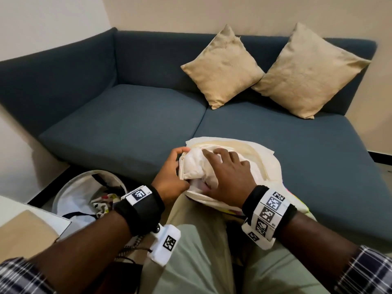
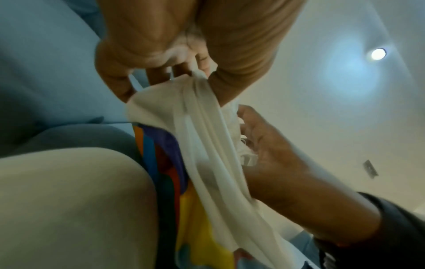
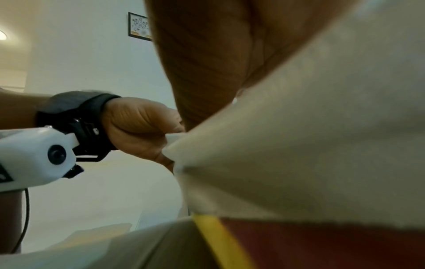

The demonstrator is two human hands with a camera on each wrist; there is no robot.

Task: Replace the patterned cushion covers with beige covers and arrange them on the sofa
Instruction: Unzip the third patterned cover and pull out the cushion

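Observation:
A white cushion insert (image 1: 197,168) sits half inside a cream cover (image 1: 254,149) at the sofa's front edge, against my knee. My left hand (image 1: 171,170) pinches the cover's open edge (image 2: 202,94). My right hand (image 1: 229,168) lies flat on the insert with fingers spread, pressing it. Colourful patterned cloth (image 2: 165,163) shows under the cream cloth, and a strip of it (image 3: 214,236) shows in the right wrist view. Two beige cushions (image 1: 222,66) (image 1: 309,71) lean on their corners against the backrest on the right.
The blue sofa (image 1: 127,115) has its left seat bare. A round white basket (image 1: 80,187) stands on the floor at my left with patterned cloth (image 1: 104,200) in it. A light wooden surface (image 1: 25,232) is at bottom left.

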